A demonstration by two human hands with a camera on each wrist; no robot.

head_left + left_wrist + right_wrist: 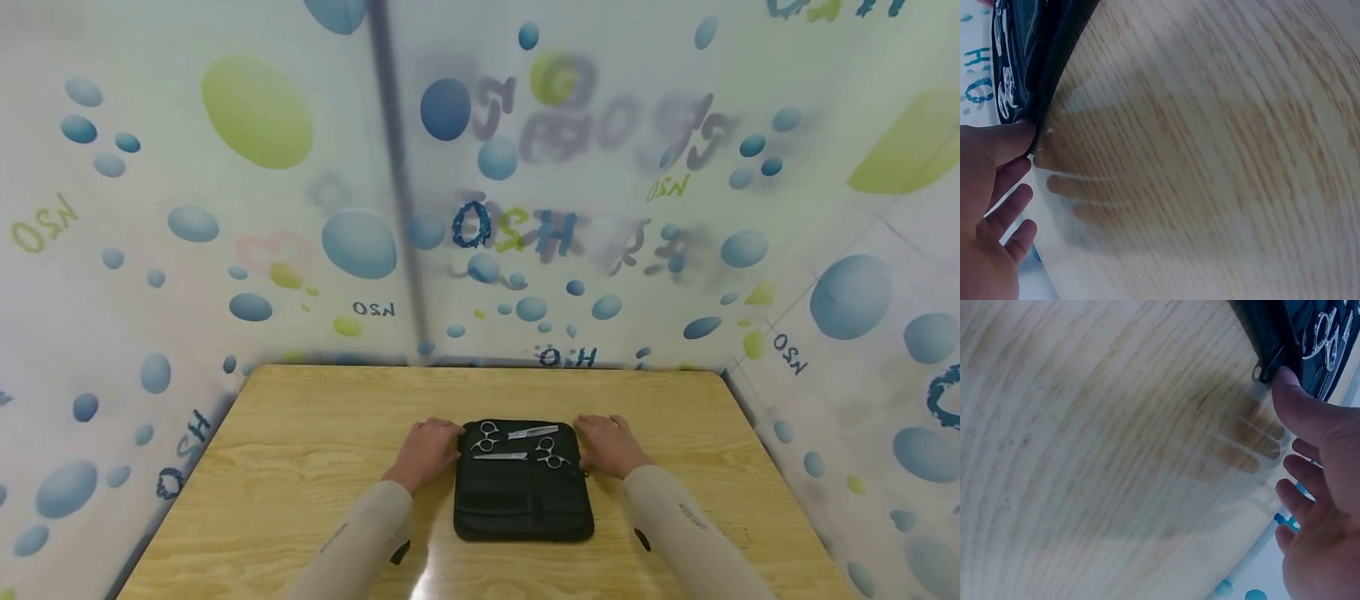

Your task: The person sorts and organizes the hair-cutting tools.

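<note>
"Where's the case (pixel 491 483)?"

"On the surface (pixel 315 467), left grip (pixel 426 450) pinching near its far left corner, right grip (pixel 611 446) resting a thumb (pixel 1300 406) at its right edge (whether fingers close beneath, I can't tell)."

"And the scissors (pixel 532 432)?"

"Crosswise in its far half, handles toward each grip. A zipper pull (pixel 1272 366) crowds that thumb."

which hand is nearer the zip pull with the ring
Right. The right hand is just beside the zip pull, on the same edge of the black case; the left hand is at the opposite edge.
</note>
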